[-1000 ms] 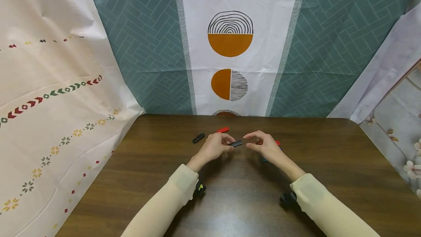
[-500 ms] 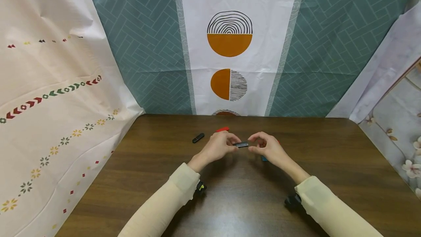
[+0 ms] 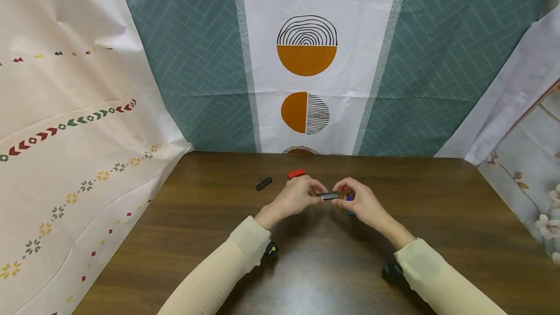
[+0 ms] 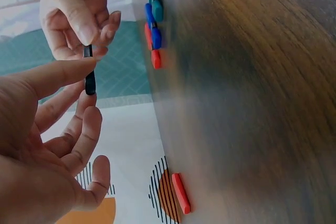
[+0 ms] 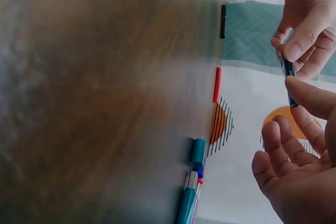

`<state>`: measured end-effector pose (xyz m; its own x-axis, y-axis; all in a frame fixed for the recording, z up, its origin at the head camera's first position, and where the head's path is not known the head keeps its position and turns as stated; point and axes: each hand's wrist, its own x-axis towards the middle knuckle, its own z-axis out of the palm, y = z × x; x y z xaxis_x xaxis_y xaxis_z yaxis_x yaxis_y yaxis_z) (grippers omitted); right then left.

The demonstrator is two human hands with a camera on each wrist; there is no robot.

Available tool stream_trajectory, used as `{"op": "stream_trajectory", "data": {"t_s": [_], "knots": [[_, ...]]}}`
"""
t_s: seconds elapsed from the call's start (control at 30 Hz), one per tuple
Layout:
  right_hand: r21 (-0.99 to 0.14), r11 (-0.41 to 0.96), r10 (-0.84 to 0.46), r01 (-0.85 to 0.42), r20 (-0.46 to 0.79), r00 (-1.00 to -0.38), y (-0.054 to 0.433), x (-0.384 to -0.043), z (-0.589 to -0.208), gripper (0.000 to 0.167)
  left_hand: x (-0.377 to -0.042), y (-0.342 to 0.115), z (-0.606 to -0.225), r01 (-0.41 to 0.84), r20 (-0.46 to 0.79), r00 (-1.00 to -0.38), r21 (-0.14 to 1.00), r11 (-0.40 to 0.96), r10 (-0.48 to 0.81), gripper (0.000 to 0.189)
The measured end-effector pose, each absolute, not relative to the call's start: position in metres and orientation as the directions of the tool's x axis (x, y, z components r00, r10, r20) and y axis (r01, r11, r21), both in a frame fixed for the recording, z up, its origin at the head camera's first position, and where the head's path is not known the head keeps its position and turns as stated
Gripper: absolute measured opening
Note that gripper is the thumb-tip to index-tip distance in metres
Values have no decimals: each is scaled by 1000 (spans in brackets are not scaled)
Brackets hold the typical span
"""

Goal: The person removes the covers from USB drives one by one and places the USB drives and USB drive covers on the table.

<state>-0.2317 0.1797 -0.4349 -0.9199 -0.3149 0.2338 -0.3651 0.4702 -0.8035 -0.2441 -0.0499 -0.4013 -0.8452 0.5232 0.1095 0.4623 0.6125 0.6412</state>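
Note:
A small black USB stick [image 3: 328, 196] is held level just above the table between both hands. My left hand [image 3: 297, 198] pinches its left end between thumb and fingers. At its right end, my right hand [image 3: 360, 203] pinches it with thumb and forefinger. The right wrist view shows the stick [image 5: 289, 82] upright between the two thumbs, partly covered by fingertips. Beyond the left hand lie a red stick [image 3: 296, 173] and another black stick [image 3: 264, 183]. Several pieces lie by the right hand: teal [image 4: 157, 10], blue [image 4: 156, 38] and red [image 4: 156, 59], partly hidden in the head view.
The brown wooden table [image 3: 306, 266] carries everything. A patterned cloth [image 3: 306, 111] hangs along its back edge, with a cream cloth [image 3: 87, 159] on the left and a floral one [image 3: 533, 174] on the right.
My left hand has moved right with the black USB stick. The right hand, earlier apart from it, now pinches the stick's right end.

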Motion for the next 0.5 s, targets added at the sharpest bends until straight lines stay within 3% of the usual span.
{"op": "stream_trajectory", "data": {"t_s": [0.5], "knots": [[-763, 484, -301, -428, 313, -901, 179, -230, -437, 19, -243, -54, -406, 432, 109, -851, 702, 565, 514, 22]]}}
